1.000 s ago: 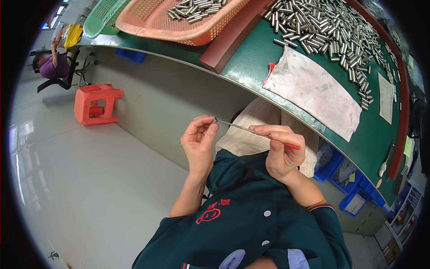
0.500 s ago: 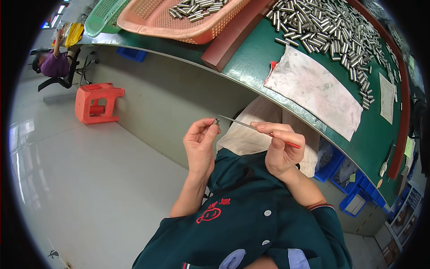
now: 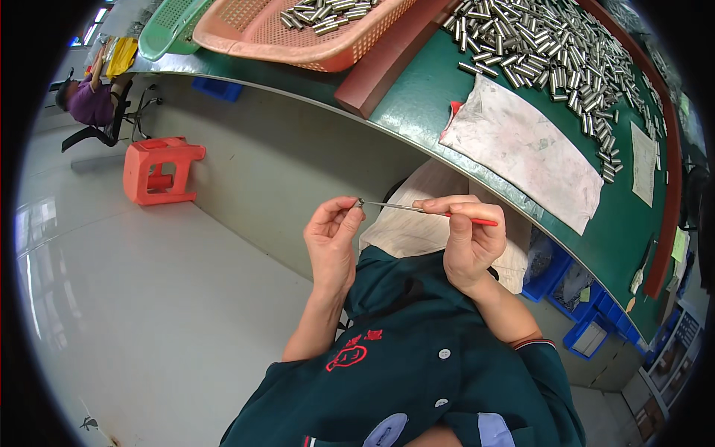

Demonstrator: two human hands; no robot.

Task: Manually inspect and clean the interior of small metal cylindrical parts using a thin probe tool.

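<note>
Someone in a dark green shirt sits at the green counter (image 3: 629, 231), both hands raised in front of a pale, stained cloth (image 3: 525, 156) that lies along its edge. The left hand (image 3: 330, 235) pinches a small metal cylinder (image 3: 359, 203) between thumb and forefinger, out in the air on the person's side of the cloth and to its left. The right hand (image 3: 477, 238), nearer the cloth, is closed round a slim tool (image 3: 473, 220) with a red handle, gripped much like a pen. The tool's thin metal shaft points left, its tip at the cylinder's end; from here I can't quite make out whether it goes inside or only touches.

Beyond the cloth spreads a big heap of shiny metal cylinders (image 3: 551, 67), and a paper sheet (image 3: 642, 164) lies to its right. Left of the cloth runs a reddish-brown bar (image 3: 395, 59), and past that sits a pink basket (image 3: 261, 54) with more cylinders in it. Far off to the cloth's left, a red stool (image 3: 156, 171) stands on the floor.
</note>
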